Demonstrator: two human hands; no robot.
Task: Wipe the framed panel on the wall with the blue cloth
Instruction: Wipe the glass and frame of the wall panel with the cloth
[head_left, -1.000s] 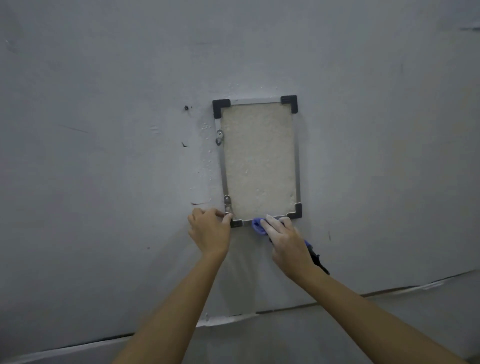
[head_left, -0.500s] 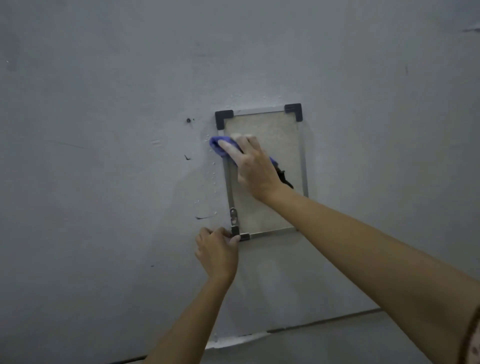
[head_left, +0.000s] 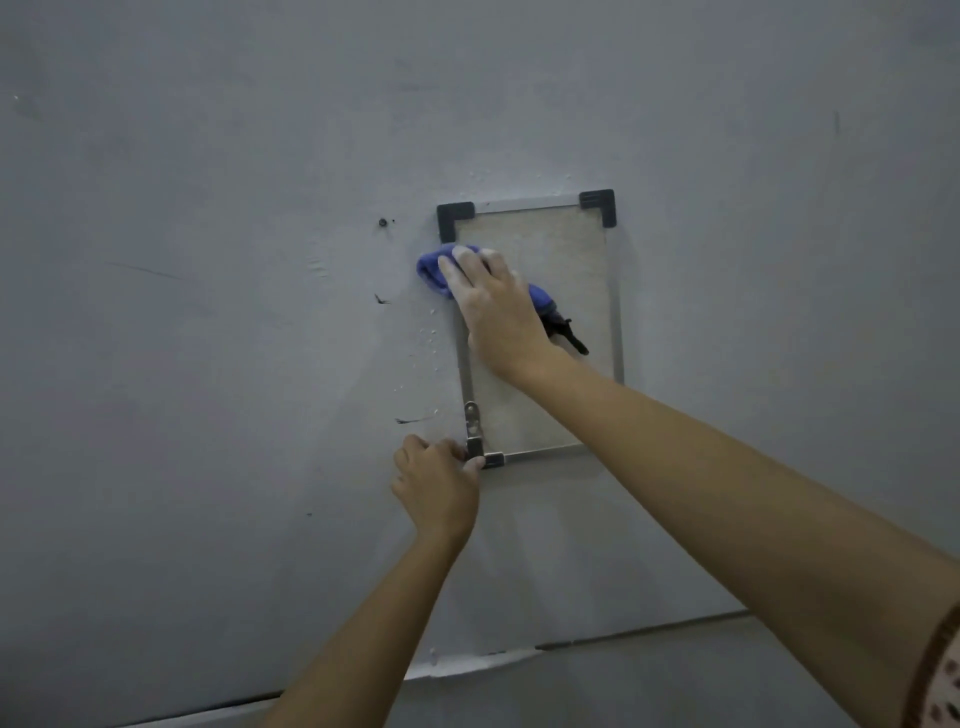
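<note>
Grey painted wall (head_left: 208, 364) filled the view, scuffed and chipped, with the framed panel (head_left: 566, 249) hung upright on it. The right hand (head_left: 493, 306) lay flat, fingers straight, pressing the blue cloth (head_left: 431, 270) against the panel's upper left edge, so the cloth overlapped frame and wall. The left hand (head_left: 436, 483), fingers curled, pinched the panel's lower left corner just below a metal bracket (head_left: 472, 421).

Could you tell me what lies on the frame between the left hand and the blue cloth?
Head view: a metal hanging bracket just above the left hand; then bare frame up to the blue cloth.
</note>
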